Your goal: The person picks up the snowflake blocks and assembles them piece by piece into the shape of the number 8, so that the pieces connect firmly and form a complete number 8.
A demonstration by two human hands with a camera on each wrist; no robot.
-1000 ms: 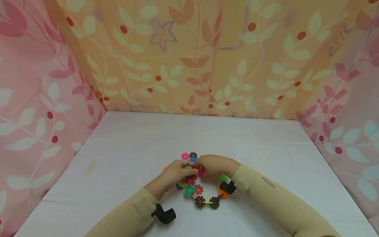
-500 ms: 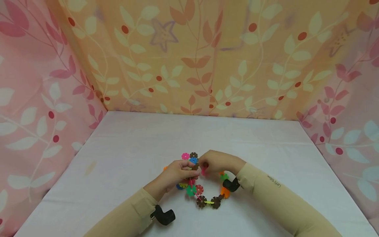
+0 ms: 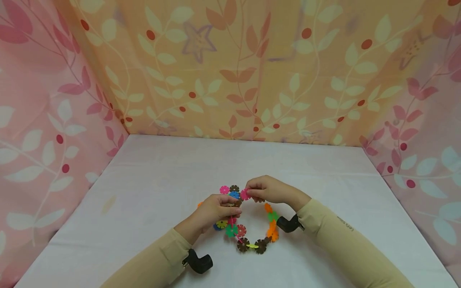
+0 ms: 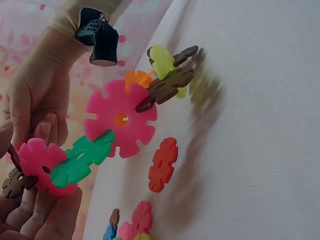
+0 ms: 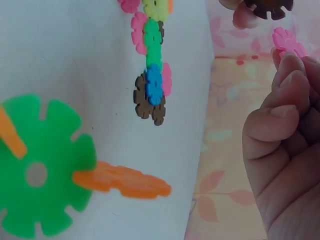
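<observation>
Slotted plastic snowflake discs are joined into a chain that curves round on the white table. My left hand [image 3: 217, 210] grips one end, its fingers and thumb on a brown disc [image 4: 19, 182]. From there run a pink disc [image 4: 37, 155], a green disc [image 4: 82, 157] and a larger-looking pink disc [image 4: 120, 120]. My right hand [image 3: 273, 191] pinches a bright pink disc [image 3: 245, 195] between thumb and fingers, a short way from the left fingertips. Another brown disc [image 3: 258, 199] shows under the right hand. Orange discs [image 3: 272, 230] and a green disc [image 5: 47, 170] form the chain's right side.
Behind the left hand, more discs lie on the table [image 3: 162, 172], among them a blue disc [image 3: 234, 195] and a pink disc [image 3: 224, 189]. A red disc [image 4: 162, 165] lies inside the curve. Patterned cloth [image 3: 230, 80] walls the back and both sides.
My right hand has moved up and to the right, away from the left fingertips, and the pink disc it pinches now faces the head camera. The left hand has stayed in place.
</observation>
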